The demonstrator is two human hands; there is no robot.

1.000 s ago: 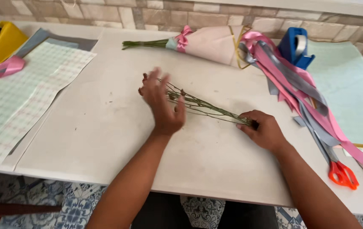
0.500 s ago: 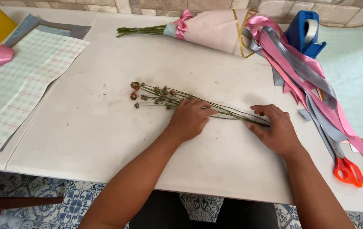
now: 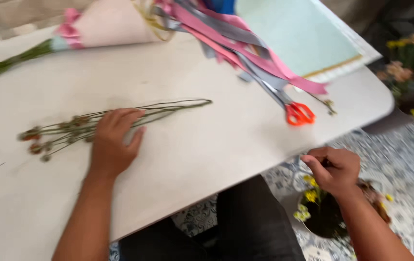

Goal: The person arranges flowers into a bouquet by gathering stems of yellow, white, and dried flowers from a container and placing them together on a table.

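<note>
**Hands apart: one on the stems, one at the flower pot**

Your left hand (image 3: 112,145) lies flat and open on the white worktop (image 3: 207,145), pinning the thin flower stems (image 3: 120,116). Your right hand (image 3: 335,169) is pinched shut over the pot of yellow flowers (image 3: 320,212) below; whether it grips anything is unclear. Those stems look light, wiry and fragile: hold mid-stem, gently.

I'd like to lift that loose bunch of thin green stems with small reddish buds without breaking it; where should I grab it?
Probably at the bare stem ends, coming from above. The bunch of thin green stems lies flat on the white table, and there the stems converge, so one pinch gathers them all. The small reddish buds fan out and look fragile. The left hand rests on the middle.
</note>
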